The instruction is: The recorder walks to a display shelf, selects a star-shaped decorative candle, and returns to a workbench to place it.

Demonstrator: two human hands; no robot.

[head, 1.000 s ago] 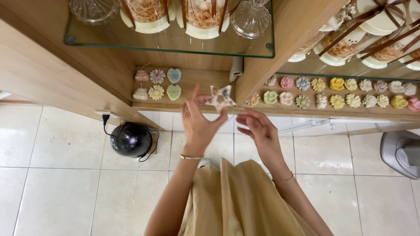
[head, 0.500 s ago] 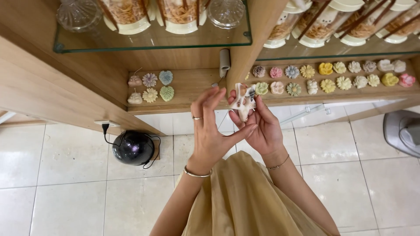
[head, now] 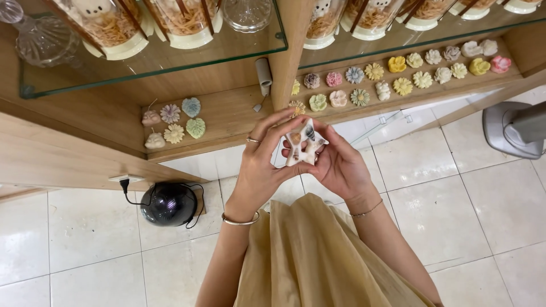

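Observation:
Both of my hands hold a small white star-shaped candle point(head: 303, 142) with shell-like bits set in it, in front of my chest. My left hand point(head: 263, 165) grips its left side with thumb and fingers; a ring sits on one finger and a bangle on the wrist. My right hand point(head: 338, 166) cups it from below and the right, a thin bracelet on that wrist. Just beyond the candle is the front edge of a low wooden shelf point(head: 227, 122).
Flower- and shell-shaped candles lie in rows on the shelf, a few at left point(head: 173, 123) and several at right point(head: 398, 74). A glass shelf point(head: 153, 62) above carries jars. A round black device point(head: 169, 203) is plugged in on the tiled floor; a grey fan base point(head: 515, 129) stands right.
My hands have drawn back from the shelf toward my body with the star candle. One second ago only my left fingers held it up; now both hands close around it.

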